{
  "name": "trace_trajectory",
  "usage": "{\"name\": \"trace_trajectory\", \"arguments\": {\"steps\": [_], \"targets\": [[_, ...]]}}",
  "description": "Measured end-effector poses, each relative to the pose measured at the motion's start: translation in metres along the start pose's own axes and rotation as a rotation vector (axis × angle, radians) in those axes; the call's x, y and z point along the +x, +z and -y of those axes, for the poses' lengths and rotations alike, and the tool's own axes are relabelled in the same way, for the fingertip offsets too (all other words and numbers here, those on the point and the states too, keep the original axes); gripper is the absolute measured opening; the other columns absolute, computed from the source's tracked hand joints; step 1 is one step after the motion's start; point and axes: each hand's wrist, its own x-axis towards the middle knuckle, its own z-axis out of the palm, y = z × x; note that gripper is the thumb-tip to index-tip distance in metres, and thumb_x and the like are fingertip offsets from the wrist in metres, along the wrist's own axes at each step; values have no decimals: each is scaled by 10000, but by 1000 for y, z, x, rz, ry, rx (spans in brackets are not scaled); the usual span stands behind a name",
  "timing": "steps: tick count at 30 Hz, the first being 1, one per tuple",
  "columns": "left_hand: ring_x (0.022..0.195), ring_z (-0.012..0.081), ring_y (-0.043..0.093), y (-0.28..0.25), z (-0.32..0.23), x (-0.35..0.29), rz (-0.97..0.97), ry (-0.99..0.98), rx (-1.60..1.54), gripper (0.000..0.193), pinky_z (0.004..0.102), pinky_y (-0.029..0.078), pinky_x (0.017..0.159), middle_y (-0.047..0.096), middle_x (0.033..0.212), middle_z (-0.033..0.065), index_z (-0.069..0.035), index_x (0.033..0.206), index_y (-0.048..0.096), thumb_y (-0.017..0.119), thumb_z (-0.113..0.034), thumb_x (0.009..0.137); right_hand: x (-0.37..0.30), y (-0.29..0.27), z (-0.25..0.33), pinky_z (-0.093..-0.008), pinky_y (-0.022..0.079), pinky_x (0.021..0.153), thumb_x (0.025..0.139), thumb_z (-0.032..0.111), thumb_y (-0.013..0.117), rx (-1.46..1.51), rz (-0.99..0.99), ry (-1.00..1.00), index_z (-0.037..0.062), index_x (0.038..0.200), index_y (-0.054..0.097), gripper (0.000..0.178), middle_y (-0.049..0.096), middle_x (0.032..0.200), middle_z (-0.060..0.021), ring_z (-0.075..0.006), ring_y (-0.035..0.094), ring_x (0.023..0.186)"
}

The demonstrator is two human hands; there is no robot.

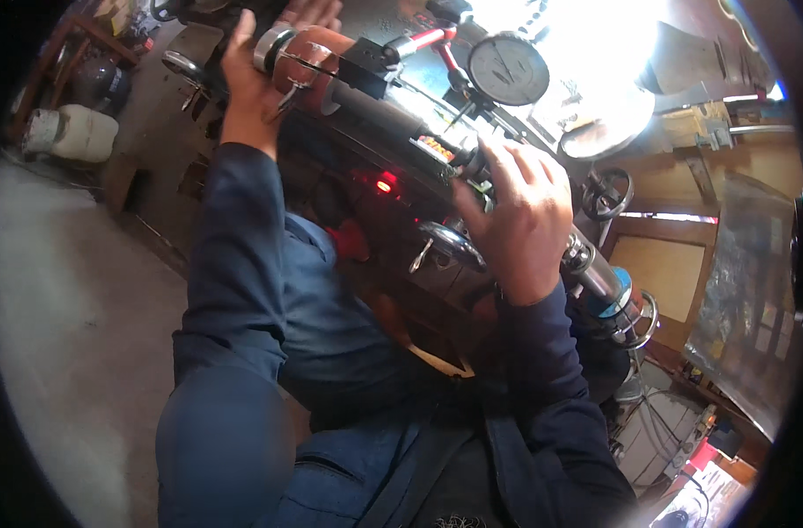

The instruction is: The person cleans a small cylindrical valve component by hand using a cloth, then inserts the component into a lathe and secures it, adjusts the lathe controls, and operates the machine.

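A long machine with a dark cylindrical bar (375, 110) runs slantwise across the upper middle. My left hand (248, 84) is at its upper left end, by a silver ring (274, 48) and a reddish-brown round part (306, 60). The left fingers are stretched apart, partly hidden behind these parts. My right hand (525, 207) curls its fingers and thumb around a dark round part (474, 165) near the bar's right end; the fingers cover much of it. Just above, a round dial gauge (509, 69) is mounted on a red jointed arm (423, 40).
A chrome handwheel (454, 242) juts toward me below the bar, near a glowing red light (384, 186). Right of my right hand are a dark handwheel (608, 194) and a metal cylinder with a blue band (620, 295). A whitish jug (85, 134) stands at far left, a wooden cabinet (661, 273) at right.
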Motion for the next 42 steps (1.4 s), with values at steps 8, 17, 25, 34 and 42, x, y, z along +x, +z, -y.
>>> {"name": "trace_trajectory", "arguments": {"steps": [8, 17, 25, 34, 42], "targets": [[1486, 453, 268, -3, -5, -12, 15, 141, 605, 828, 575, 229, 1226, 325, 1562, 290, 65, 1500, 303, 637, -377, 884, -79, -82, -45, -414, 478, 996, 866, 120, 716, 318, -451, 284, -24, 1293, 606, 463, 672, 1159, -170, -302, 634, 1106], [968, 209, 644, 2, -29, 3, -482, -81, 583, 359, 363, 533, 929, 613, 1025, 42, -17, 1226, 555, 620, -65, 877, -155, -130, -115, -377, 516, 936, 988, 211, 609, 85, -286, 777, 5, 1286, 642, 364, 696, 1144, -162, -257, 665, 1061], [1139, 213, 571, -16, -10, 0, -76, 147, 288, 347, 441, 432, 1064, 596, 1040, 31, -75, 1140, 568, 640, -93, 802, -149, -101, -112, -349, 465, 1001, 993, 121, 547, 303, -255, 682, -29, 1217, 666, 294, 710, 1137, -145, -233, 652, 1092], [846, 205, 652, 3, -35, 3, -442, -88, 648, 122, 333, 552, 804, 620, 913, 45, -71, 894, 608, 639, -112, 783, -153, -100, -116, -350, 480, 985, 995, 98, 520, 251, -264, 667, -26, 1196, 680, 285, 713, 1141, -155, -237, 664, 1067], [906, 252, 670, 18, -29, -5, -457, 31, 588, 211, 383, 563, 823, 663, 972, 103, -24, 1000, 621, 626, -225, 937, -163, -137, -122, -386, 467, 1018, 1051, 190, 493, -16, -286, 603, -27, 1291, 622, 348, 667, 1264, -167, -271, 628, 1168]]}}
